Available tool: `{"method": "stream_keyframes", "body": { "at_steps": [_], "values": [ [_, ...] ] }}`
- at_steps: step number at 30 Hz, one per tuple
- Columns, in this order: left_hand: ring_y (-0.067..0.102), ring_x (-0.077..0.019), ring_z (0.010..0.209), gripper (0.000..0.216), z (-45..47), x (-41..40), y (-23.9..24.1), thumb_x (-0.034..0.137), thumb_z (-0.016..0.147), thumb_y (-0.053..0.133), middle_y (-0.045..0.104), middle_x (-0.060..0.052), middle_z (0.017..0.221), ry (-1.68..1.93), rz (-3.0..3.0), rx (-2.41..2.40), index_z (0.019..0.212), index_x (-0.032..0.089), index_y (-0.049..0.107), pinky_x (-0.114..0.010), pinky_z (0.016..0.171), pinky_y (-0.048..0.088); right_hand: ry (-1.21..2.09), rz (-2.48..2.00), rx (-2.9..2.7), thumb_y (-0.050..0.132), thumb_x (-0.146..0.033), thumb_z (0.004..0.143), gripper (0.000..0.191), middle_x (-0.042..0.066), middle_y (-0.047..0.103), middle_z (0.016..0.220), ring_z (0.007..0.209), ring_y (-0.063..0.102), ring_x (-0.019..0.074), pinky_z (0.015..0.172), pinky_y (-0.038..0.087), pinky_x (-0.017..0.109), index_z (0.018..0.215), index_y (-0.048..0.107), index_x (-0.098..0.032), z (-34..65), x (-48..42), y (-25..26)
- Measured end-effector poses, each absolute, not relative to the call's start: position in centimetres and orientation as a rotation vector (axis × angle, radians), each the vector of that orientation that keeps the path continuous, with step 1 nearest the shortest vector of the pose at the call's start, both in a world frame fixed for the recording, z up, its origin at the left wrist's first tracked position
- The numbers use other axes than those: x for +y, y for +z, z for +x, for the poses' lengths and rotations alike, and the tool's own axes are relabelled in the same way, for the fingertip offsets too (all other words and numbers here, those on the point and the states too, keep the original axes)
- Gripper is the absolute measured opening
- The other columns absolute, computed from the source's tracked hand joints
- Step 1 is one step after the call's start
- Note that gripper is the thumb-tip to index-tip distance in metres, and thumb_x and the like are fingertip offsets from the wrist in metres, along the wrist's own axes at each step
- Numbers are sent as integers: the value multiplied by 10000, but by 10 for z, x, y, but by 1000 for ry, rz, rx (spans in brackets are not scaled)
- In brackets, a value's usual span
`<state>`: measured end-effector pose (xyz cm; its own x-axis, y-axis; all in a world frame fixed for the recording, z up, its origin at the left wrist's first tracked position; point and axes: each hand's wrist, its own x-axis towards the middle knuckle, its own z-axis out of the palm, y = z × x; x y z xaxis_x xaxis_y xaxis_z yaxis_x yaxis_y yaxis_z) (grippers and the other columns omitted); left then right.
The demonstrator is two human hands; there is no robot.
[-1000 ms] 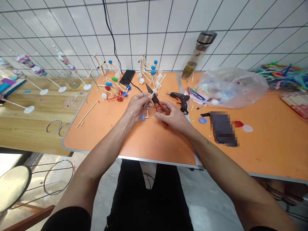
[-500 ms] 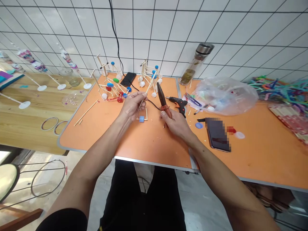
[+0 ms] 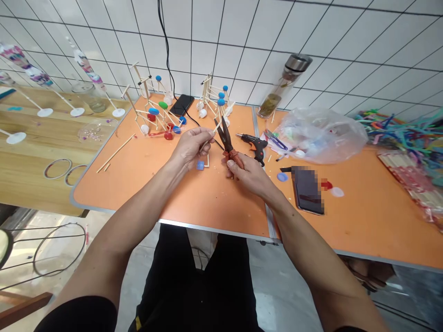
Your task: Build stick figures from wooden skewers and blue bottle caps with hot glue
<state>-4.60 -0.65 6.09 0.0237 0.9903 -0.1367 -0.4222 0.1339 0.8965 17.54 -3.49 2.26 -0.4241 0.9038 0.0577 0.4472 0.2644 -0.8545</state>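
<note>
1. Head view: the right hand (image 3: 247, 170) is curled around the grips of the pliers (image 3: 231, 151); half a second ago their jaws were together and well off to the right of the left hand, and now they are spread.
2. The left hand (image 3: 194, 145) has thumb and forefinger pinched on a thin wooden stick (image 3: 217, 127), as before; the stick slants up and away from those fingertips, toward the right.
3. The spread jaws have swung in just beyond the left fingertips, to the stick. Whether they touch it, I cannot tell.
4. I take this as the pliers being lined up again with the stick; no bite shows.
5. Just below the left hand, the blue piece (image 3: 200, 165) with its bent sticks lies on the orange table (image 3: 221, 203), untouched.
6. Right of the right hand's pliers rests the glue gun (image 3: 255, 145).
</note>
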Motion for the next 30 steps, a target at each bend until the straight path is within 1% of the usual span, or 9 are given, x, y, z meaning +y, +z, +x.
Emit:
{"method": "stream_keyframes", "body": {
  "at_steps": [3,6,10,14,18,20,26,30],
  "values": [
    [468,-40,416,155,-42,-9,59,91,860,773,681,22,630,1261,819,966,750,158,688,-172,401,304,1032,-1219,-2015,553,-713,1081,569,102,769,1054,878,787,296,787,579,401,1309,690,-211,176,-35,23],
    [464,-41,409,181,-38,-11,60,75,874,745,679,12,622,1248,832,993,723,156,686,-177,395,302,924,-1242,-2076,531,-651,1098,521,111,790,1056,931,784,320,848,578,429,1306,702,-205,176,-35,24],
    [456,-33,404,203,-36,-12,60,71,866,771,678,8,626,1231,849,1032,703,154,683,-180,400,311,816,-1267,-2126,511,-608,1112,489,128,837,1158,1017,786,347,929,580,462,1314,726,-219,175,-37,27],
    [450,-33,399,249,-36,-12,60,52,874,780,684,-2,626,1212,857,1050,677,153,666,-182,396,310,691,-1326,-2160,496,-534,1107,463,151,853,1257,1106,791,382,969,589,493,1343,739,-218,173,-39,30],
    [449,-34,391,271,-34,-12,60,50,892,792,675,-2,609,1178,861,1060,674,152,667,-178,387,291,598,-1386,-2204,478,-467,1104,480,190,811,1441,1274,767,435,1035,578,551,1423,715,-197,173,-39,29],
    [454,-32,389,272,-34,-12,59,43,897,789,670,-2,603,1163,862,1067,676,147,672,-175,384,279,557,-1396,-2225,472,-453,1107,498,200,787,1491,1317,753,445,1051,571,558,1466,696,-190,174,-38,28],
    [471,-38,389,295,-33,-12,59,12,916,743,670,-18,597,1154,868,1073,658,138,676,-179,381,283,448,-1447,-2282,479,-399,1103,473,202,797,1414,1193,769,419,957,574,501,1477,684,-194,173,-39,28],
    [457,-37,384,295,-34,-11,58,7,888,749,674,-22,597,1147,873,1064,641,143,664,-179,382,284,391,-1460,-2293,497,-381,1114,440,198,787,1432,1175,763,397,933,573,473,1470,685,-204,174,-40,28]
  ]
}}
